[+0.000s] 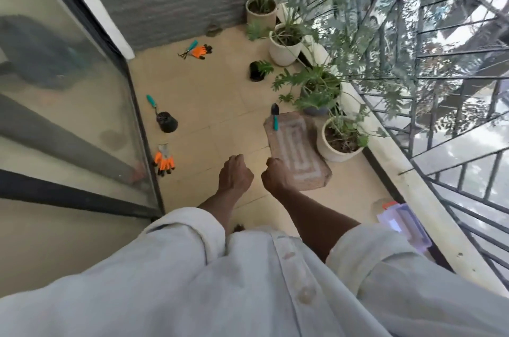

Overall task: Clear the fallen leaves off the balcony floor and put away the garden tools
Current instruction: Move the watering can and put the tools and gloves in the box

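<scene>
Teal-handled trowel [275, 116] lies on the mat [296, 153]; gloves [164, 162] rest by the glass door. Both hands, left hand [235, 173] and right hand [275, 174], are curled, empty. Collection not begun; next, bend and grasp.

Soft, even daylight comes in from the railing [429, 105] side, no hard shadows on the floor [220, 105]. Beyond the railing it's overexposed, washed white. Glass door [68, 105] shows hazy reflections. Strong wide-angle bending at the edges; whole frame slightly soft.

Trowel [275, 116] on mat [298, 155], beside pot [334, 149]
</scene>
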